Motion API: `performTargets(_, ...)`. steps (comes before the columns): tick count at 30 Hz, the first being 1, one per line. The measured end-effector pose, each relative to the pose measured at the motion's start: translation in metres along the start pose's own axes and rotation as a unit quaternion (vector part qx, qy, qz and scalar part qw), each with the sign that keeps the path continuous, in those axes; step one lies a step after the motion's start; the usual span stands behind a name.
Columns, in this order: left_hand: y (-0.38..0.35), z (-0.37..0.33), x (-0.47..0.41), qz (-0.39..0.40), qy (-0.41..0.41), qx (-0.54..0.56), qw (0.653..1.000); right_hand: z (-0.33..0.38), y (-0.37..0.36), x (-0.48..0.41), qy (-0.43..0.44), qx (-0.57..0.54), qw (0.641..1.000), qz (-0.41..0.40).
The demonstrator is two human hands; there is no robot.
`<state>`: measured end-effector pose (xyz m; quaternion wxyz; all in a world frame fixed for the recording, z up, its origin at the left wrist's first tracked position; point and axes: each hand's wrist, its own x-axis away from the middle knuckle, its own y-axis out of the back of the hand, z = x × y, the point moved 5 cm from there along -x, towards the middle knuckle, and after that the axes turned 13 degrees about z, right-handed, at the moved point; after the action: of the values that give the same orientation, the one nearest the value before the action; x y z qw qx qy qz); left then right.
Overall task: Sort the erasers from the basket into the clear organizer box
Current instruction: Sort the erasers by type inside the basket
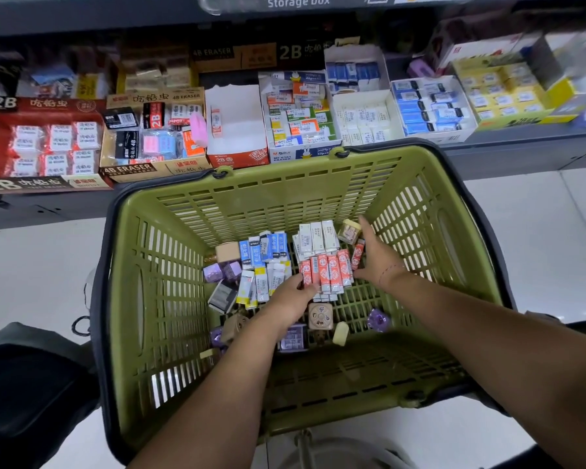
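Note:
A green slatted basket (285, 191) holds several erasers. A row of red-and-white erasers (330, 270) stands side by side at its middle. My left hand (293, 297) touches the row's left end with its fingertips, fingers bent around the end eraser. My right hand (374, 255) lies flat with straight fingers against the row's right end, one more red eraser (358, 253) beside its palm. Blue erasers (264, 248), white erasers (317, 236) and yellow-white erasers (261, 282) lie around them. No clear organizer box shows.
Purple cubes (222, 270), beige round-faced boxes (320, 316) and a purple wrapped piece (378, 320) also lie in the basket. Behind it a shelf carries open cardboard eraser display boxes (236, 125). White floor tiles (535, 231) flank the basket.

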<state>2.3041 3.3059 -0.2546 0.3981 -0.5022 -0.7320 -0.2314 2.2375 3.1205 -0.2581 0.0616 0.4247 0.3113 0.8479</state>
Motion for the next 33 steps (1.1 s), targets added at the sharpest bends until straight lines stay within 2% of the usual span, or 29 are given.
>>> performTargets(10,0.003,-0.002,0.005,-0.003,-0.005,0.01,1.0,0.004,0.01,0.009,-0.035,0.076,0.996,0.006)
performTargets(14,0.003,0.001,0.005,-0.007,0.005,0.02,1.0,0.008,0.015,0.025,-0.002,0.03,0.999,0.032)
performTargets(18,0.0,-0.001,0.007,-0.001,0.001,0.029,1.0,0.018,0.005,0.034,0.057,0.062,0.994,0.064)
performTargets(22,0.003,-0.005,0.013,0.001,-0.002,0.041,0.999,0.025,-0.003,0.034,0.096,0.075,0.991,0.05)
performTargets(26,0.031,0.004,0.028,-0.022,-0.003,0.124,0.992,0.023,-0.005,0.04,0.081,0.035,0.996,0.021)
performTargets(29,0.07,0.024,0.048,-0.082,0.084,0.04,0.992,0.024,0.009,0.051,0.032,0.091,0.995,-0.031)
performTargets(30,0.083,0.033,0.054,-0.11,0.122,-0.007,0.986,0.027,0.01,0.055,0.03,0.127,0.991,-0.019)
performTargets(32,0.102,0.045,0.063,-0.153,0.167,-0.104,0.969,0.035,0.0,0.063,0.053,0.18,0.98,0.061)
performTargets(33,0.106,0.047,0.064,-0.165,0.163,-0.15,0.961,0.041,-0.01,0.067,0.072,0.189,0.973,0.113)
